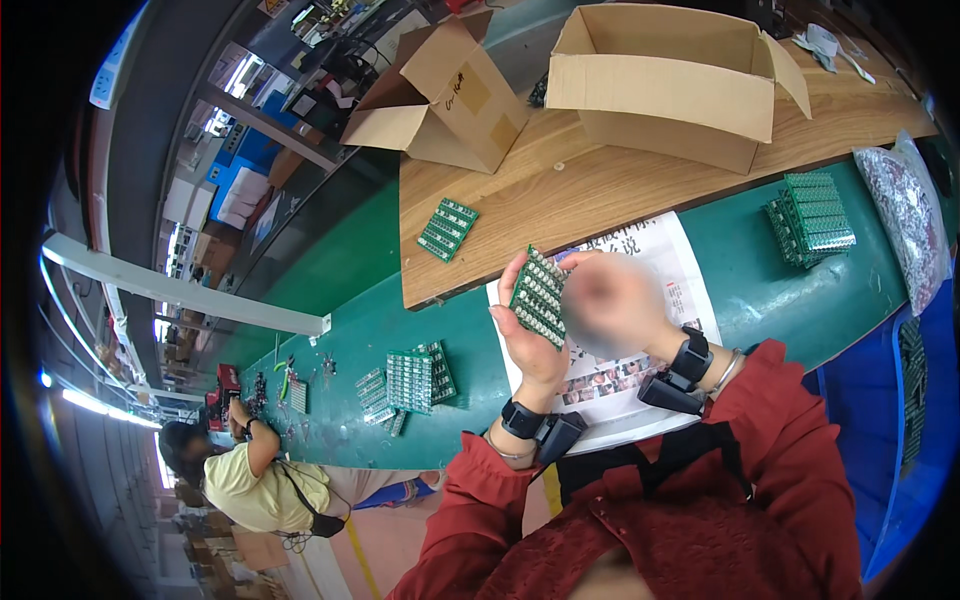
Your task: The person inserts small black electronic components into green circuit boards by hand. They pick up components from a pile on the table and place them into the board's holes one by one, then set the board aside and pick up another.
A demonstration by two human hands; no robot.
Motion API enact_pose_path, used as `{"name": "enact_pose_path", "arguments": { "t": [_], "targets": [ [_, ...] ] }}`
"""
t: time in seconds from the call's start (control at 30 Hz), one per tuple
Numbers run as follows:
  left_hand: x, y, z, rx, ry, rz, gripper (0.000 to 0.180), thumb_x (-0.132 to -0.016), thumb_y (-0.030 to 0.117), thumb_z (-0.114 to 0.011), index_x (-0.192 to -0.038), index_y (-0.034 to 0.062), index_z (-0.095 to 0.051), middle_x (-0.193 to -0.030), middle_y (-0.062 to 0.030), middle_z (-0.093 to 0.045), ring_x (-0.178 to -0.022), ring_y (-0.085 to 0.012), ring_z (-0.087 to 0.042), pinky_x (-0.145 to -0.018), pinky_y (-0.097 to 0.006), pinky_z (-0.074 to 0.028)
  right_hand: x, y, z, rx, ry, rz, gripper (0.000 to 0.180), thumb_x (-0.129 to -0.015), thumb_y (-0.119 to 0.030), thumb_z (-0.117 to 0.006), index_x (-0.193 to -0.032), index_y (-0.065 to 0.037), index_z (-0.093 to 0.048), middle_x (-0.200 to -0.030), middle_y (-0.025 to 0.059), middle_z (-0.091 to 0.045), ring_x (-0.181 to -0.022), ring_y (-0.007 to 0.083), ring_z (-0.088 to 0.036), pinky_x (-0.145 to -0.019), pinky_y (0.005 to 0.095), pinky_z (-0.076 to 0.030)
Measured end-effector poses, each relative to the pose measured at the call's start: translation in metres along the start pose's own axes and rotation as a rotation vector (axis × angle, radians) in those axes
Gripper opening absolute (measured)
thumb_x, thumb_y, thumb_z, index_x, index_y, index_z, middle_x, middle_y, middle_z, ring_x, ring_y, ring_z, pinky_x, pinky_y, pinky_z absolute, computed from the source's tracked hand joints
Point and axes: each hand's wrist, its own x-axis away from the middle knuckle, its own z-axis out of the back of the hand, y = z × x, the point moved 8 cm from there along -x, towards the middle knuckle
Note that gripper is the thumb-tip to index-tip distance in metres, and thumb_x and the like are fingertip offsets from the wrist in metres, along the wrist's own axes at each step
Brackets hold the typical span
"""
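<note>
In my left hand (530, 348) I hold a green circuit board panel (540, 297) with rows of small pale parts, tilted up above the newspaper. Its fingers are wrapped round the panel's left and lower edges. My right hand (622, 305) is close against the panel's right side. A blurred patch covers most of its fingers, so their grip does not show. Below both hands lies a printed newspaper sheet (690, 268) on the green bench top. Another green panel (448, 229) lies alone on the wooden board, beyond my left hand.
Stacked panels stand to the right (815, 215) and left (410, 380). An open carton (660, 105) and a tilted carton (465, 110) sit at the back. A bubble-wrap bag (905, 215) and blue bin (855, 420) are at right. A person in yellow (262, 490) works at far left.
</note>
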Motion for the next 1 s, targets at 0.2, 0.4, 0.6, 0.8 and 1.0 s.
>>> {"name": "enact_pose_path", "arguments": {
  "t": [0.2,0.4,0.6,0.8,1.0],
  "targets": [
    [0.000,0.000,0.003,0.000,0.048,0.015,0.074,-0.090,0.065,-0.031,-0.130,0.0029,-0.039,-0.119,-0.0117,-0.053,-0.108,-0.0217,-0.053,-0.095,-0.036,-0.042,0.001,0.004,-0.006,-0.017,-0.051,-0.076,0.044,-0.073,0.004,-0.063,-0.116,-0.005,-0.057,-0.076,0.0030,-0.060,-0.067,0.0064,-0.058,-0.061,0.0208,-0.051],
    [0.000,0.000,0.001,-0.051,0.052,-0.025,0.074,-0.090,0.065,-0.030,-0.129,0.0022,-0.040,-0.118,-0.0122,-0.053,-0.108,-0.0214,-0.053,-0.095,-0.036,-0.041,0.003,-0.011,-0.002,0.149,-0.005,0.106,0.045,-0.074,0.004,-0.062,-0.118,-0.005,-0.056,-0.076,0.0039,-0.061,-0.066,0.0076,-0.059,-0.061,0.0218,-0.051],
    [0.000,0.000,0.001,-0.022,0.043,-0.012,0.074,-0.090,0.065,-0.030,-0.128,0.0021,-0.041,-0.117,-0.0124,-0.054,-0.107,-0.0213,-0.053,-0.095,-0.036,-0.041,0.003,-0.010,-0.006,0.035,-0.022,0.004,0.044,-0.074,0.004,-0.061,-0.117,-0.005,-0.057,-0.074,0.0022,-0.060,-0.066,0.0078,-0.059,-0.061,0.0231,-0.051],
    [-0.002,-0.002,0.004,0.035,0.053,0.001,0.072,-0.091,0.063,-0.028,-0.128,0.0017,-0.041,-0.119,-0.0131,-0.054,-0.110,-0.0230,-0.053,-0.096,-0.037,-0.041,0.001,-0.003,0.003,0.039,0.034,0.006,0.041,-0.074,0.003,-0.062,-0.114,-0.005,-0.058,-0.077,0.0024,-0.061,-0.067,0.0078,-0.058,-0.064,0.0219,-0.051],
    [0.001,-0.007,-0.002,0.052,-0.011,0.040,0.075,-0.090,0.064,-0.028,-0.129,0.0011,-0.039,-0.122,-0.0146,-0.053,-0.113,-0.0246,-0.052,-0.098,-0.039,-0.040,-0.004,-0.002,0.006,-0.022,0.078,-0.047,0.040,-0.074,0.003,-0.063,-0.114,-0.004,-0.058,-0.085,0.0043,-0.061,-0.071,0.0079,-0.058,-0.067,0.0209,-0.051]
  ]
}}
